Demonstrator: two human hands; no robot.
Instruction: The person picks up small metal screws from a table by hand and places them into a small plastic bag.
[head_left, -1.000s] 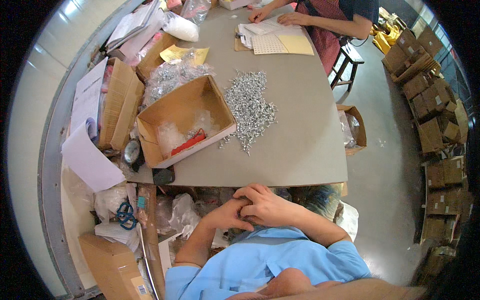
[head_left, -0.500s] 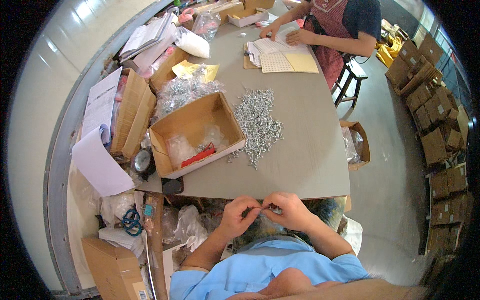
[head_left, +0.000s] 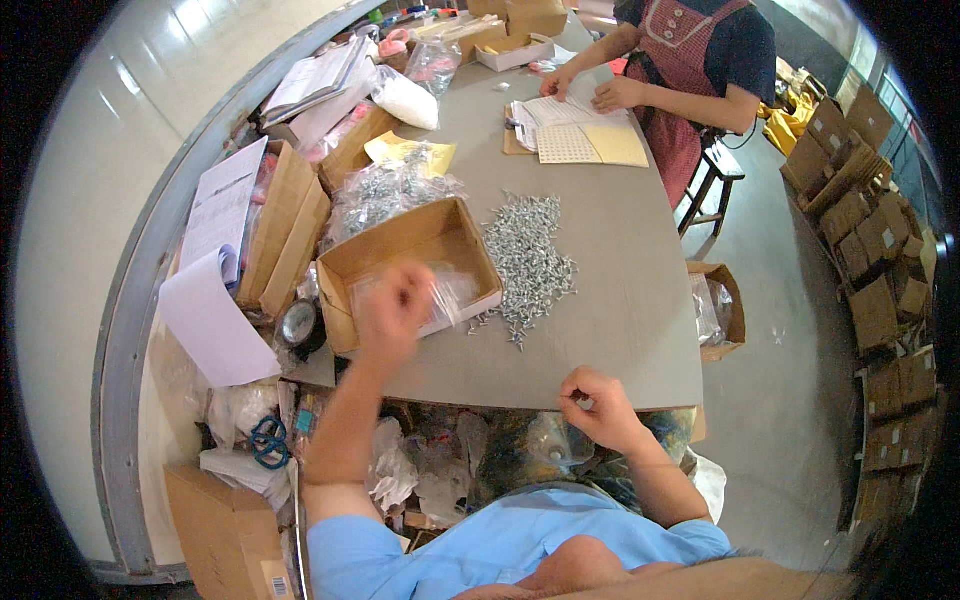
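- The right hand [head_left: 600, 408] is curled near the table [head_left: 640, 330]; whether something is pinched cannot be told.
- The box [head_left: 400, 240] is partly hidden by the blurred left hand [head_left: 400, 300], whose grip cannot be told.
- Small screws [head_left: 530, 260] are heaped beside the box.

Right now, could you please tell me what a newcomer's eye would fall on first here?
Most likely the heap of small silvery screws on the grey tabletop, just right of the open cardboard box. Next, perhaps, the left hand, a blur over that box, while the right hand is curled at the tabletop's near edge.
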